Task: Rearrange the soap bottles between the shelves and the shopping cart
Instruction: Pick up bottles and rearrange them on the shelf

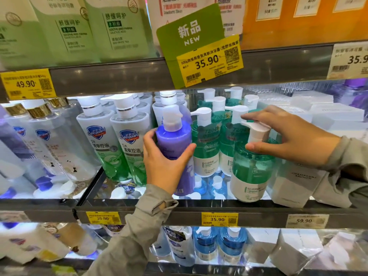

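Shelf (151,216), middle tier, packed with pump bottles. At its front edge, beside white boxes (292,188), green soap bottle (252,166) standing. Left of the green row, purple soap bottle (173,140), perhaps lifted off the shelf; base hidden. Wrapped round its body: left hand (167,164). Pinching the green bottle's white pump (257,132) between thumb and fingers: right hand (294,136).

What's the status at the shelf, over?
Left hand grips purple bottle. Right hand holds green bottle by its pump, at shelf front. White box close beside it.
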Motion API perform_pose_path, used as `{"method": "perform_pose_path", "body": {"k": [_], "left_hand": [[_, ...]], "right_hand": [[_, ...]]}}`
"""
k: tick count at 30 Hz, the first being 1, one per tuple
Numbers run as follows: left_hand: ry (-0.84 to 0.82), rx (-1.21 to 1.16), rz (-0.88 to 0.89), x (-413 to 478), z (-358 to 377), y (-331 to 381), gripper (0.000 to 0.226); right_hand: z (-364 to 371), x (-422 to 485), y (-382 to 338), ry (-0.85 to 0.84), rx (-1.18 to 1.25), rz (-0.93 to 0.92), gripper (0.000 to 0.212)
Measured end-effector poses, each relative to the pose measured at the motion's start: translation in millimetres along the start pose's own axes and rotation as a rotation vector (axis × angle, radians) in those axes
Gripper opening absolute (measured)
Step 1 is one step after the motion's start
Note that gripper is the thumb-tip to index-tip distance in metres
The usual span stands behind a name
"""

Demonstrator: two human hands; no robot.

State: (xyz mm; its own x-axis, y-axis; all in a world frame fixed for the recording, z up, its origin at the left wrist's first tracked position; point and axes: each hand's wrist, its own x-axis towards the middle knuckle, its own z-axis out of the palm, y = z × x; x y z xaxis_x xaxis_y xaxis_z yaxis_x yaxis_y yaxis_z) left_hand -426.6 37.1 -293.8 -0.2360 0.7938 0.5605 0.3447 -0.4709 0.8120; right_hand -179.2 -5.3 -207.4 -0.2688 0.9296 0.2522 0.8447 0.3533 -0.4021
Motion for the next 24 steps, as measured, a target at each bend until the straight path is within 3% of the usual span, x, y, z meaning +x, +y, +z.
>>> {"method": "perform_pose_path", "body": {"k": [5,10,13,15,20,24], "left_hand": [[0.095,0.223,0.151,16,-12,29,0.065],[0.028,0.416,0.071,38,-14,52,0.046],[0.015,0.39,0.07,45,-14,54,0.032],[-0.073,0.293,0.052,49,-18,54,0.027],[-0.447,0.159,0.03,67,-36,62,0.038],[-0.478,0.202,0.018,66,-38,63,0.042]], "right_hand": [[-2,5,-4,-0.012,-0.006,-0.096,0.077],[2,17,-4,-0.035,-0.053,-0.187,0.076],[4,21,-2,-0.046,-0.052,-0.236,0.077],[3,21,2,-0.057,-0.039,-0.253,0.077],[1,24,10,-0.074,-0.015,-0.298,0.072],[-2,27,5,-0.075,-0.014,-0.306,0.071]]}}
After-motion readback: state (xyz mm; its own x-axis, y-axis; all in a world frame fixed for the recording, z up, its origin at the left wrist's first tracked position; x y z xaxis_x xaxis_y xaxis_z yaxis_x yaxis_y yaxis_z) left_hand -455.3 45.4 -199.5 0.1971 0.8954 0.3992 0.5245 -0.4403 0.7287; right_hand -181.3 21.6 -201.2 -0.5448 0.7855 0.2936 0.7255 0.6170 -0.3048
